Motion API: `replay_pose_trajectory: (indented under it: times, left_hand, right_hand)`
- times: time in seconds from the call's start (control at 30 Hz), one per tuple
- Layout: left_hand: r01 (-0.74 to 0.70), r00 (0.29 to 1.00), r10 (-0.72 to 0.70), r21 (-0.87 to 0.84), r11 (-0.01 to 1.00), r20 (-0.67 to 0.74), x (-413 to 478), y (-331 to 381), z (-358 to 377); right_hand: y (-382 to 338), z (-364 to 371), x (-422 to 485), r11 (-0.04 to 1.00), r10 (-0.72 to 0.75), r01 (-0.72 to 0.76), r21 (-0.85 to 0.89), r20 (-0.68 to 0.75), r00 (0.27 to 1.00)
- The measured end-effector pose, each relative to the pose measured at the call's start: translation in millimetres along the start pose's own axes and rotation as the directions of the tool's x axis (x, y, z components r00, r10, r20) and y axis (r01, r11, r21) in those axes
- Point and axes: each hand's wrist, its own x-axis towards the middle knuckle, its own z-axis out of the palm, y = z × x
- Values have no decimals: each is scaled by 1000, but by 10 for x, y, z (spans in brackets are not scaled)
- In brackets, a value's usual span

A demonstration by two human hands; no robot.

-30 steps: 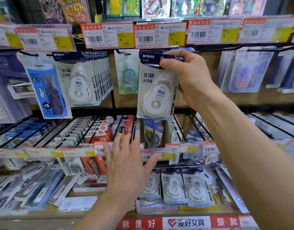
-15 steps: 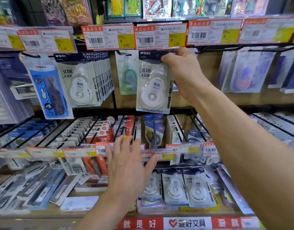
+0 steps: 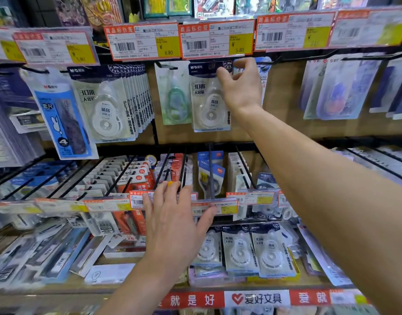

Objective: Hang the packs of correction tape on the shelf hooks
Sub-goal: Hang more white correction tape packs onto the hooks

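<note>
Pack: the correction tape pack [image 3: 210, 97] hung on the shelf hook [image 3: 213, 64] under the 5.80 price tag [image 3: 217, 39], long axis straight up and down, dark header on top, printed face toward me.
Dispenser: the white wheel sat low in the blister, its nose pointing up toward the header.
Right hand: my right hand [image 3: 242, 87] was up at the pack's top right corner, thumb tip touching the header, fingers curled and spread, clamped on nothing I could see.
Left hand: my left hand [image 3: 173, 223] hovered flat, fingers splayed, over the lower price rail [image 3: 59, 206]; it gripped nothing.
Neighbours: a full row of matching packs [image 3: 109, 103] hung on the hook to the left, a green-tinted pack [image 3: 173, 94] just beside mine between them.
Stock below: three more tape packs [image 3: 254, 251] lay upright-leaning on the bottom shelf, near my left thumb.
Surface: a wooden back panel [image 3: 281, 123] behind black wire hooks, a red banner [image 3: 252, 298] along the bottom edge.
Room: a stationery shop aisle, crowded shelves all round.
</note>
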Motion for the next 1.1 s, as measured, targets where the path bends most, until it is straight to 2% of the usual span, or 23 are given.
replay_pose_trajectory:
  times: [0.2, 0.37, 0.5, 0.6, 0.73, 0.87, 0.97, 1.1]
  left_hand:
    - [-10, 1000, 9, -27, 1000, -26, 6, -1, -32]
    - [-117, 978, 93, -123, 985, -186, -112, 31, -9]
    - [-206, 953, 142, -229, 952, -268, -407, 128, 19]
    - [-260, 946, 183, -286, 922, -269, -648, 164, 172]
    - [-226, 972, 198, -297, 928, -124, -830, 220, 504]
    - [-124, 963, 164, -186, 975, 215, -768, 305, 883]
    - [-85, 912, 122, -112, 990, 392, -618, 363, 1217]
    - [40, 862, 26, -120, 992, 506, -340, 563, 1542]
  right_hand:
    - [171, -362, -474, 992, -11, 27, -127, 124, 992]
    - [325, -756, -1037, 958, -86, 146, -246, 239, 967]
    - [409, -1166, -1660, 955, -30, 138, -262, 379, 925]
    - [599, -1389, -2068, 954, 97, 52, -294, 472, 876]
    - [1225, -1476, -2415, 871, 357, -85, -484, 504, 786]
    - [1855, -1411, -2473, 720, 558, -164, -674, 422, 715]
    - [2153, -1273, -2391, 618, 605, -159, -770, 336, 722]
    - [2379, -1024, -2238, 511, 640, -184, -840, 229, 733]
